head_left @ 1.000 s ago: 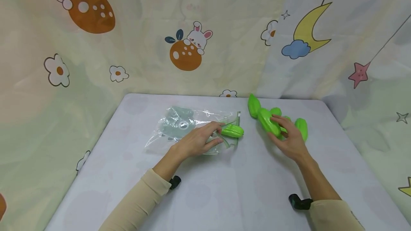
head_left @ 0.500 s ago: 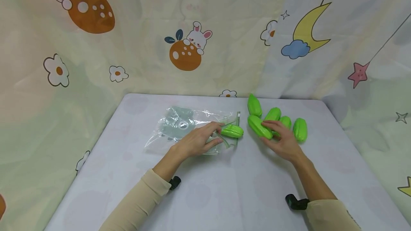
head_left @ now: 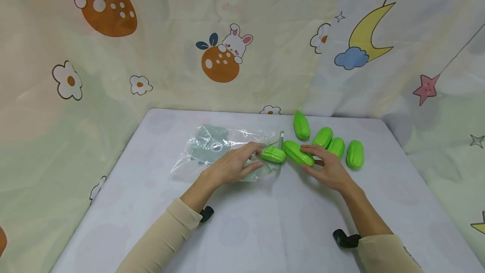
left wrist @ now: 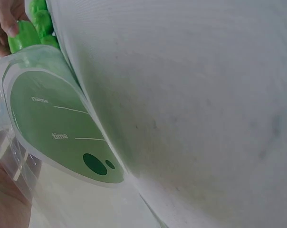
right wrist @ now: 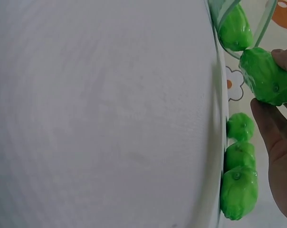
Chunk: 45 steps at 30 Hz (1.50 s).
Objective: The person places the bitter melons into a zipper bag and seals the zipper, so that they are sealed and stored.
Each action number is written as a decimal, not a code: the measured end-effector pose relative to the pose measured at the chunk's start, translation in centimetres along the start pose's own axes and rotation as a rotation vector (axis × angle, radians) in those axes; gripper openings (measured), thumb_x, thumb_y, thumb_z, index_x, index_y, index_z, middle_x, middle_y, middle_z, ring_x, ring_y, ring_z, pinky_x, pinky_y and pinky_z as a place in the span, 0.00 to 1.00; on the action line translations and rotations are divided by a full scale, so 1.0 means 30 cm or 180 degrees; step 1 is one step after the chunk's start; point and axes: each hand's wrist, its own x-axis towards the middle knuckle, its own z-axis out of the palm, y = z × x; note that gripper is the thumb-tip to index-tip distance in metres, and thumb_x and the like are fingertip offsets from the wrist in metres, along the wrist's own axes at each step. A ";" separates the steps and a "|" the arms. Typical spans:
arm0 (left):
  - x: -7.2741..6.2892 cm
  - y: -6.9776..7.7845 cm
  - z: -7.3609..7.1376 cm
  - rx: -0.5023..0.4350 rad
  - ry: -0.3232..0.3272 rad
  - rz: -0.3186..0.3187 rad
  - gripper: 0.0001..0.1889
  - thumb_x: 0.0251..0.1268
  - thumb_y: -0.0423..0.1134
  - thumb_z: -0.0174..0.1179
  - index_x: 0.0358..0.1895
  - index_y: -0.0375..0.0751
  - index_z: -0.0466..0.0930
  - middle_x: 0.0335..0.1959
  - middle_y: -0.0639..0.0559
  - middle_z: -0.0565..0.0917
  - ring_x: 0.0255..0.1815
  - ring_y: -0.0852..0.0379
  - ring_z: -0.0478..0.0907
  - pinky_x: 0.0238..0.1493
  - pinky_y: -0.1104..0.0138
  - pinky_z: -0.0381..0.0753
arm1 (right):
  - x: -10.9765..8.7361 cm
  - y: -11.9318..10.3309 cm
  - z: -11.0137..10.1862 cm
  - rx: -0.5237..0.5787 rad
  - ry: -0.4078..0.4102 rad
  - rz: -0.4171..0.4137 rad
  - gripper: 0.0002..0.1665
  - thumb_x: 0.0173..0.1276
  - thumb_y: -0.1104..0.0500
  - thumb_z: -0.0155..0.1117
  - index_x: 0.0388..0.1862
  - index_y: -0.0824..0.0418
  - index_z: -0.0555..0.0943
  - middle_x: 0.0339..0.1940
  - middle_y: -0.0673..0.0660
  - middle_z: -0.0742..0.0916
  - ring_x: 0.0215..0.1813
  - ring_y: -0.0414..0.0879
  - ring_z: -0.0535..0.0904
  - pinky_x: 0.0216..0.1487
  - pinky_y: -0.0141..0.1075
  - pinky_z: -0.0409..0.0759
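My left hand [head_left: 229, 167] grips the clear zip bag [head_left: 244, 137] near its mouth, which is spread apart. One green cucumber-like vegetable [head_left: 273, 155] lies in that mouth, its end poking out. My right hand [head_left: 326, 168] pinches another green cucumber-like vegetable [head_left: 298, 153] between thumb and fingers, just right of the opening. From the right wrist view, the held vegetable [right wrist: 264, 78] sits close to the one in the bag [right wrist: 236, 31]. In the left wrist view, the bag shows a green label [left wrist: 58, 123] reading "name" and "time".
Several more green vegetables lie beyond and right of my right hand: one at the back [head_left: 301, 125], a pair side by side, and one farther right [head_left: 355, 155]. A white-covered table [head_left: 242, 231] bears everything. Behind it hangs a cartoon-printed cloth [head_left: 166, 45].
My right hand has carried the held vegetable leftward and down from among the others to the bag's mouth. The left hand and bag have stayed in place.
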 end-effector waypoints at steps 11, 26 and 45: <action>-0.004 0.001 0.001 -0.0042 -0.0014 -0.0023 0.17 0.78 0.50 0.59 0.60 0.46 0.71 0.71 0.55 0.74 0.54 0.58 0.81 0.49 0.63 0.83 | -0.002 -0.001 0.007 0.0060 -0.0043 0.0014 0.29 0.63 0.63 0.78 0.63 0.54 0.83 0.68 0.56 0.83 0.66 0.31 0.75 0.53 0.28 0.82; 0.011 0.013 0.001 -0.0090 -0.0005 0.0083 0.17 0.78 0.50 0.59 0.59 0.45 0.72 0.70 0.52 0.75 0.48 0.53 0.82 0.47 0.61 0.81 | 0.013 -0.031 0.013 0.0216 -0.0302 -0.0155 0.27 0.67 0.64 0.74 0.64 0.57 0.81 0.66 0.60 0.83 0.63 0.56 0.81 0.49 0.41 0.87; 0.030 0.019 0.020 -0.0076 -0.0057 0.0141 0.17 0.76 0.46 0.62 0.60 0.47 0.71 0.72 0.55 0.74 0.44 0.52 0.82 0.42 0.62 0.81 | 0.038 -0.032 0.061 0.0438 -0.0567 -0.0039 0.31 0.62 0.65 0.78 0.64 0.55 0.80 0.61 0.56 0.81 0.59 0.57 0.82 0.53 0.48 0.86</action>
